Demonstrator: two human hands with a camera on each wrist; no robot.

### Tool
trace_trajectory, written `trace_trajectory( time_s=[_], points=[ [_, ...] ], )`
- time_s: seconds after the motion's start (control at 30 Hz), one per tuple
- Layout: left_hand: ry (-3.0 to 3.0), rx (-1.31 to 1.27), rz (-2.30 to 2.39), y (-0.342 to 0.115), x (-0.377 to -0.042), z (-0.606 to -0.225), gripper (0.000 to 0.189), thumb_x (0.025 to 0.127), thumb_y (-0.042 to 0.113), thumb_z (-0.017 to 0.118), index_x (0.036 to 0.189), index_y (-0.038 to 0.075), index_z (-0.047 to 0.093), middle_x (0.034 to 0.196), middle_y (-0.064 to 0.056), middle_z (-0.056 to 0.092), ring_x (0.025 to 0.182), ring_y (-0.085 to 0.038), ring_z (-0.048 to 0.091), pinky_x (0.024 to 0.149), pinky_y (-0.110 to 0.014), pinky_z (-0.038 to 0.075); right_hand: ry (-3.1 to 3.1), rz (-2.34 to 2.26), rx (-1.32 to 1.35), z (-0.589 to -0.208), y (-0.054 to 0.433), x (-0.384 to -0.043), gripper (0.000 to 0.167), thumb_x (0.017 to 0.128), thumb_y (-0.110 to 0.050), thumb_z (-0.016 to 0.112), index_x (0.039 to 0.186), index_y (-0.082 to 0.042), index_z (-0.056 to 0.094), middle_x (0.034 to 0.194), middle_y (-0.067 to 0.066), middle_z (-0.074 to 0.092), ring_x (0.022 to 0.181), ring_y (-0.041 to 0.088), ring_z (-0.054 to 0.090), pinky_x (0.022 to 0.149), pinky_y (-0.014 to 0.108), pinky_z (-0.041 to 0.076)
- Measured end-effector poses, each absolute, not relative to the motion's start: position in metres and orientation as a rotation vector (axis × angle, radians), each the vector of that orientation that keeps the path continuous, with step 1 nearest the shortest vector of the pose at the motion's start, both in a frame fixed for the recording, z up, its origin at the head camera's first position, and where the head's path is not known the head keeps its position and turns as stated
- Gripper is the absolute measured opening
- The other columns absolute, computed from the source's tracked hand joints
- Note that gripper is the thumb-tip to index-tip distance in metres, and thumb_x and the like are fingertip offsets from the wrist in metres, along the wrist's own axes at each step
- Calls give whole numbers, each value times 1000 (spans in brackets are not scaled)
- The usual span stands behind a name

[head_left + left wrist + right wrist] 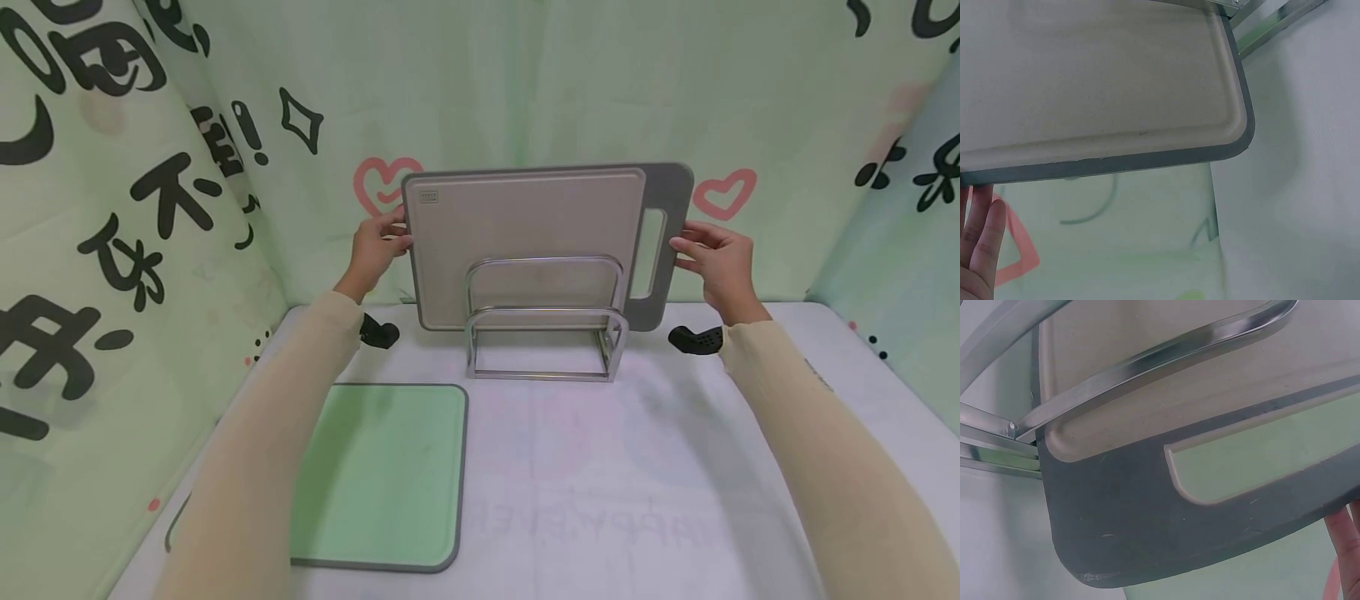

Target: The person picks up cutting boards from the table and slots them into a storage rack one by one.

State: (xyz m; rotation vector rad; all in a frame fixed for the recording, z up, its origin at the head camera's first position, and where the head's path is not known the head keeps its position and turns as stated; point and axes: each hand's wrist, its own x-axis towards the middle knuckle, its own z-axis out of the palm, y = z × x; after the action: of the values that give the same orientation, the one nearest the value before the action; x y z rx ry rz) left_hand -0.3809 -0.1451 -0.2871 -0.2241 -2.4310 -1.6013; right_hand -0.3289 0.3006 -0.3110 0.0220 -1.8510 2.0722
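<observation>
A beige cutting board [525,212] with a grey rim and a slotted handle stands upright at the back. My left hand [375,254] holds its left edge, fingertips at the grey rim; the left wrist view shows those fingers [988,234] along the edge. On the other side, my right hand [718,262] grips the outer edge of the handle end, beside the slot. Two loops of a metal rack [543,312] cross in front of the board's lower half. The board's back is hidden.
A green cutting board [382,475] with a grey rim lies flat on the white table [570,500], partly behind my left sleeve [247,467]. Printed green curtains [525,75] rise close behind the beige board and along both sides.
</observation>
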Motion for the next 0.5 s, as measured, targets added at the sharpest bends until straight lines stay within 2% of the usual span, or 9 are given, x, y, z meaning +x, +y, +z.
trace_trajectory(
  time_s=[0.5],
  points=[
    [-2416,-237,-1595,-144,-381,-288,34,90,8,60,124,6,60,113,-21,63,98,-29,64,91,-35,53,-1863,2051,28,-310,302,-330,23,76,-12,75,99,-14,74,80,-9,69,71,3,67,59,17,55]
  ],
)
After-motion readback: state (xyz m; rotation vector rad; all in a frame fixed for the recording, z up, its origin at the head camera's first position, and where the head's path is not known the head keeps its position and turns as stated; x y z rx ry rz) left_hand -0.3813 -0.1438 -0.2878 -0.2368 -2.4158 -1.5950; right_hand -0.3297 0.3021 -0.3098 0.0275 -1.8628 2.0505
